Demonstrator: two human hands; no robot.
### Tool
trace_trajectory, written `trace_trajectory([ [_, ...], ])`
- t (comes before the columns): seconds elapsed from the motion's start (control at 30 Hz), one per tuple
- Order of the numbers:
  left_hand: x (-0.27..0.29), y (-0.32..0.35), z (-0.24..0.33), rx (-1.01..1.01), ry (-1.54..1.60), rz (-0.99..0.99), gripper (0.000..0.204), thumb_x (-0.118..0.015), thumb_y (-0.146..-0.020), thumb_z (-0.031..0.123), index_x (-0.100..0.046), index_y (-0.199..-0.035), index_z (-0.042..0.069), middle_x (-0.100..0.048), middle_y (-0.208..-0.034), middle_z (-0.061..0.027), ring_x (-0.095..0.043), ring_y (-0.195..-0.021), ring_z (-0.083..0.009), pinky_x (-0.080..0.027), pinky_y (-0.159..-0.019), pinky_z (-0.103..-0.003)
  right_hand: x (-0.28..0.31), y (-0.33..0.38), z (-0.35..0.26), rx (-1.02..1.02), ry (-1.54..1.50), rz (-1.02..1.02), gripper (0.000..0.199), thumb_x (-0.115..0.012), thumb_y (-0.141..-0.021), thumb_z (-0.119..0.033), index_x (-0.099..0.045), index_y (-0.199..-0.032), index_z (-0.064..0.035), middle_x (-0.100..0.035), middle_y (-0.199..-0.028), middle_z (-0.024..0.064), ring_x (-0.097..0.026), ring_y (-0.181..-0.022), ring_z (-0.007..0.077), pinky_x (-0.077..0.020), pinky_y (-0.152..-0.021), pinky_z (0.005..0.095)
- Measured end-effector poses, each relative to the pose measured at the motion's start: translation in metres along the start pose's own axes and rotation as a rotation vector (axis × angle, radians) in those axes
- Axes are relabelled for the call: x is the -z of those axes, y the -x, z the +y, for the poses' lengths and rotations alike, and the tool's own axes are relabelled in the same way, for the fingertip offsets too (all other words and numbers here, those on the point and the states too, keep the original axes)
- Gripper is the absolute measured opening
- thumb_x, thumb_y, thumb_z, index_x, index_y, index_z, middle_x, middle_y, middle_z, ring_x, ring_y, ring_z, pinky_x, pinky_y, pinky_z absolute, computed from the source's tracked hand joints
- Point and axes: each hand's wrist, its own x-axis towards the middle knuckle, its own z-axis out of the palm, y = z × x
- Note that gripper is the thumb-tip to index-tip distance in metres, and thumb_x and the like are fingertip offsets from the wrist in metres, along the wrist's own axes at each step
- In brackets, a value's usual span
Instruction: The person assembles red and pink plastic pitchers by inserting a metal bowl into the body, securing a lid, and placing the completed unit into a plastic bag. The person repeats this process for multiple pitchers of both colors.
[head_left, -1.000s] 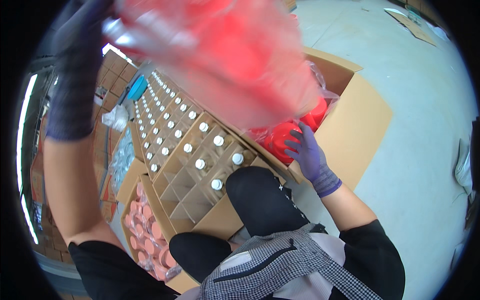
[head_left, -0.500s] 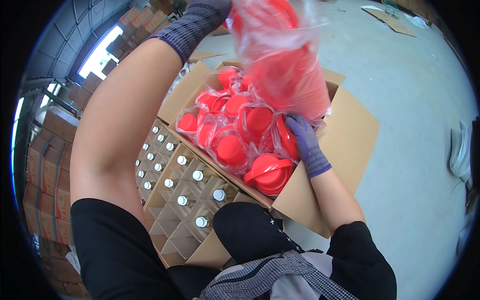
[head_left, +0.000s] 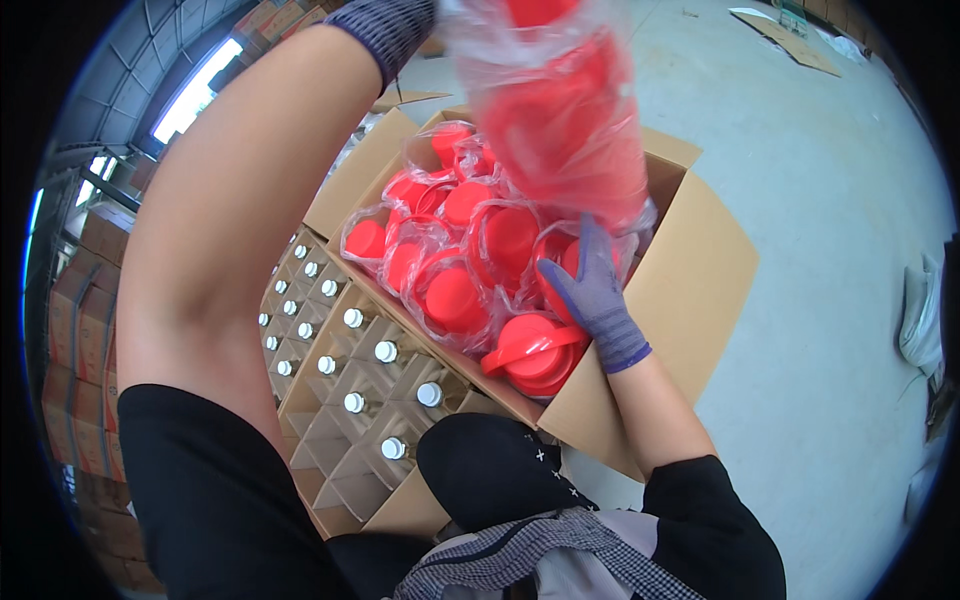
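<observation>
A clear plastic bag of red plastic pieces (head_left: 570, 125) hangs over the open cardboard box (head_left: 690, 260). My gloved left hand (head_left: 400, 30) is at the top edge beside the bag's upper end; its fingertips are cut off, but the bag appears to hang from it. Below the bag, my gloved right hand (head_left: 600, 295) has its thumb spread and its fingers stretched up to the bag's lower end. Bagged red plastic lids with handles (head_left: 455, 300) fill the box around it. One red lid with a strap-like handle (head_left: 535, 350) lies at the near corner.
Left of the box stands a divided carton (head_left: 340, 470) with several white-capped clear bottles (head_left: 430, 394); another divided carton (head_left: 290, 330) adjoins it. My knee (head_left: 490, 465) touches the near area. Stacked brown cartons (head_left: 85, 370) line the left. Flat cardboard (head_left: 785, 40) lies on the grey floor.
The bag has moved slightly left and blurs less. My right hand has turned from gripping near the lids to fingers pointing up, thumb spread. The view has shifted a little.
</observation>
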Motion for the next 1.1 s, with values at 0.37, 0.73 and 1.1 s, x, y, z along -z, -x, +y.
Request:
trace_trajectory([
  [0.37,-0.01,0.003,-0.027,0.094,0.05,-0.066,0.018,-0.07,-0.092,0.012,-0.073,-0.109,0.008,-0.072,-0.1,-0.0068,-0.067,-0.093,-0.0188,-0.054,-0.089,-0.035,-0.002,-0.002,0.011,-0.12,-0.155,-0.066,0.095,-0.079,-0.09,-0.037,-0.029,-0.16,0.0043,-0.038,-0.16,0.0291,-0.038,-0.149,0.0424,-0.0309,-0.124,0.0459],
  [0.73,-0.078,0.002,-0.058,0.07,0.333,-0.263,0.02,-0.07,-0.092,0.009,-0.074,-0.112,0.009,-0.073,-0.106,-0.0079,-0.069,-0.098,-0.0205,-0.055,-0.094,-0.037,0.0,0.007,-0.009,0.2,-0.057,-0.161,0.041,-0.075,-0.092,-0.035,-0.069,-0.119,-0.0044,-0.07,-0.114,0.0172,-0.066,-0.106,0.0376,-0.051,-0.096,0.0481],
  [1.1,-0.25,0.102,-0.039,-0.523,-0.83,-0.457,0.024,-0.06,-0.096,0.025,-0.075,-0.113,0.028,-0.065,-0.132,-0.0024,-0.058,-0.128,-0.0246,-0.049,-0.099,-0.044,0.003,0.004,-0.014,0.123,-0.038,-0.339,0.033,-0.073,-0.091,-0.03,-0.07,-0.109,-0.0026,-0.068,-0.102,0.0178,-0.066,-0.095,0.0379,-0.0525,-0.085,0.0478],
])
